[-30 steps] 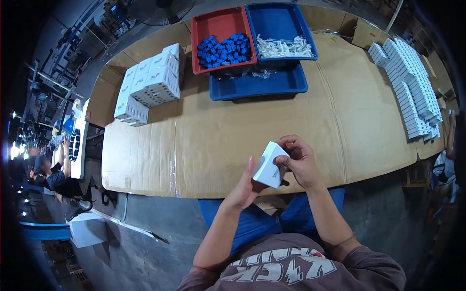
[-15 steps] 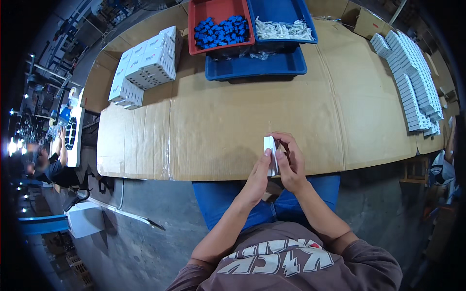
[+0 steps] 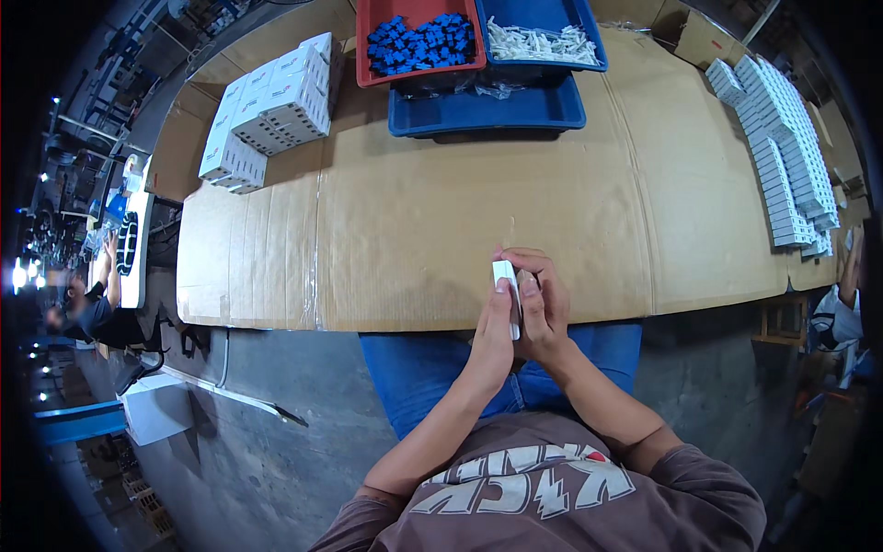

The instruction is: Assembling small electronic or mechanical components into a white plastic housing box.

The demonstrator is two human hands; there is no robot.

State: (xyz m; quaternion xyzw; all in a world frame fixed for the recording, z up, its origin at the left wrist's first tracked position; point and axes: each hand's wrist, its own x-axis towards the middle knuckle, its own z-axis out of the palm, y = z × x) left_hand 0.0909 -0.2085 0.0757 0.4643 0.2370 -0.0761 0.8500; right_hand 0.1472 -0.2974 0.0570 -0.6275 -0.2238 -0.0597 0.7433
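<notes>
A slim white box-like piece stands on end between my two hands, just above the near edge of the cardboard-covered table. My left hand is closed on its left side, the thumb lying along its face. From the other side my right hand wraps round it, with fingers curled over the far end and the thumb bent beside it. Fingers hide most of the piece, so its exact kind cannot be made out.
At the table's far side, a red bin holds blue-and-black parts and a blue bin holds white parts. Another blue bin sits in front. White boxes are stacked left, smaller ones right. Another person sits far left.
Both hands stay closed round the white piece, which now tilts slightly differently. My left hand has turned a little more upright. The whole view has shifted slightly.
</notes>
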